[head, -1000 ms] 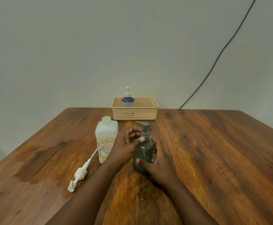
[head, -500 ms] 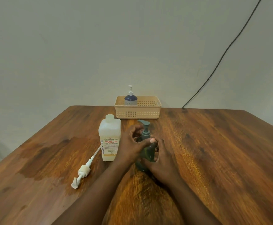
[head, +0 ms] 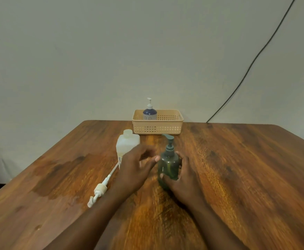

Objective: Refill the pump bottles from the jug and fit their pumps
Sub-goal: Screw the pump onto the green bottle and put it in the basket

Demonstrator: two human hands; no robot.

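1. Holding the green pump bottle point(head: 168, 166) upright on the worktop point(head: 246, 170) with my right hand point(head: 181, 179), my grip is clamped round its lower body, thumb across the front.
2. My left hand point(head: 135, 169) sits just left of the bottle, fingers loosely curled and holding nothing; whether the thumb tip touches the bottle's shoulder I cannot tell, as the hand is blurred.
3. Behind my left hand stands the pale jug point(head: 126, 145), its cap off, partly hidden by my fingers.
4. A loose white pump point(head: 100, 189) lies flat on the worktop to the left, its tube running up toward the jug.
5. A beige basket point(head: 165, 128) sits at the far edge, with a blue pump bottle point(head: 149, 112) standing in its left end.
6. The green bottle's long axis is vertical; its fitted pump's spout points left.
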